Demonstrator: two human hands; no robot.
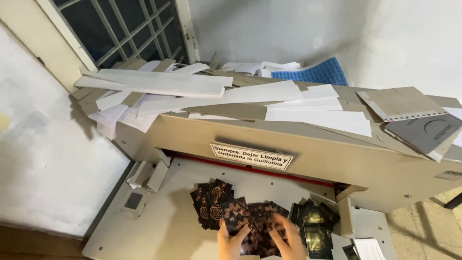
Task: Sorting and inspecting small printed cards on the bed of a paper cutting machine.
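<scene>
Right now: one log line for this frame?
left hand: on dark patterned cards | right hand: on same cards | surface: cutter table | above: paper strips

A print shop: a paper guillotine (269,163) piled with paper offcuts (192,89).

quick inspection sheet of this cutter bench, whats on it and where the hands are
surface: grey cutter table, mostly bare on its left part.
job's things: dark patterned cards under both hands; a fanned stack to their left, a dark and gold stack to their right.
clutter: white paper strips, brown card offcuts and a blue sheet piled on the machine top; small grey blocks by the table's left edge.
grip: left hand and right hand rest on the cards, fingers spread.
cables: nothing seen.
surroundings: white wall, barred window, tiled floor.
</scene>
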